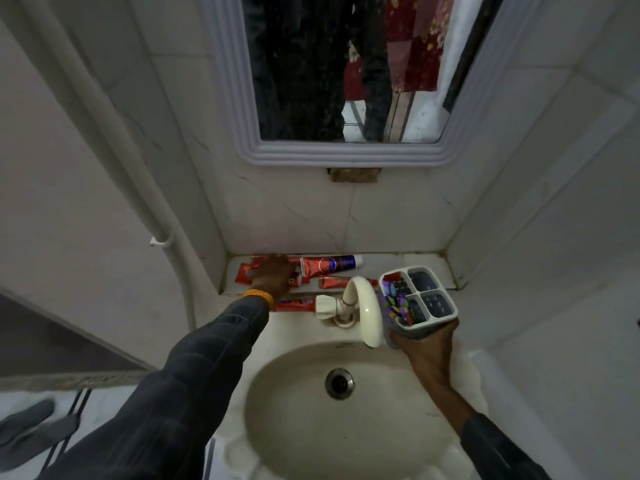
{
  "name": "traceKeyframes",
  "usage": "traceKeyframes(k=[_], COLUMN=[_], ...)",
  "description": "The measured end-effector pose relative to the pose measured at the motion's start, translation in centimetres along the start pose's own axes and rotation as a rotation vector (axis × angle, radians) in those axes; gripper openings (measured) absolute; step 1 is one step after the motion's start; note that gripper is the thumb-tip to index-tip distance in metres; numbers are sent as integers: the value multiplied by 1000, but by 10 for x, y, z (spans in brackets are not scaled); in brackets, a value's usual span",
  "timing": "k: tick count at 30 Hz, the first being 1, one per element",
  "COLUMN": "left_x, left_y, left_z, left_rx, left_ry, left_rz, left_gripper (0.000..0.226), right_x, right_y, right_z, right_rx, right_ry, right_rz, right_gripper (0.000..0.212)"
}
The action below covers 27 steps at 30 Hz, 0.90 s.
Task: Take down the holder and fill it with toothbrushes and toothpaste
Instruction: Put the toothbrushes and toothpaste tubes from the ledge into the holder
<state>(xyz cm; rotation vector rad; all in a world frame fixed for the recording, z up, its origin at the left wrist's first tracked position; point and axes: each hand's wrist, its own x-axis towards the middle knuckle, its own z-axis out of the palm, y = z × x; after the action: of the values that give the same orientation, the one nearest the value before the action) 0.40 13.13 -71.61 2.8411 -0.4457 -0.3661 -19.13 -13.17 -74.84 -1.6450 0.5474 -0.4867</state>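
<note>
My right hand grips a grey holder with several compartments from below, holding it above the sink's right rim. Colourful toothbrushes stick out of its left compartments; the two right ones look empty. My left hand reaches onto the ledge behind the sink and rests on a red toothpaste tube. Whether its fingers have closed on the tube is hidden. Another red and blue toothpaste tube lies to the right, and more red tubes lie nearer the tap.
A cream tap curves over the white sink between my hands. A framed mirror hangs on the tiled wall above. A white pipe runs down the left wall. Grey slippers lie on the floor at lower left.
</note>
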Motion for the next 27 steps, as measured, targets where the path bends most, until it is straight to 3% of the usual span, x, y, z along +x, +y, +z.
traceKeyframes(k=[5, 9, 15, 20, 27], left_x=[2, 0, -5, -4, -5], left_y=[-2, 3, 49, 122, 195], left_z=[-14, -43, -117, -141, -124], left_rx=[225, 62, 2, 148, 457], left_ry=[-22, -68, 29, -8, -106], left_rz=[81, 146, 359, 589, 750], left_gripper=[46, 48, 49, 50, 54], right_x=[-1, 0, 0, 0, 5], right_y=[1, -1, -2, 1, 5], right_z=[2, 2, 0, 3, 2], right_rx=[-21, -41, -74, -88, -3], right_ry=[21, 17, 19, 34, -4], right_rz=[-7, -14, -22, -39, -31], right_gripper=[115, 114, 122, 122, 122])
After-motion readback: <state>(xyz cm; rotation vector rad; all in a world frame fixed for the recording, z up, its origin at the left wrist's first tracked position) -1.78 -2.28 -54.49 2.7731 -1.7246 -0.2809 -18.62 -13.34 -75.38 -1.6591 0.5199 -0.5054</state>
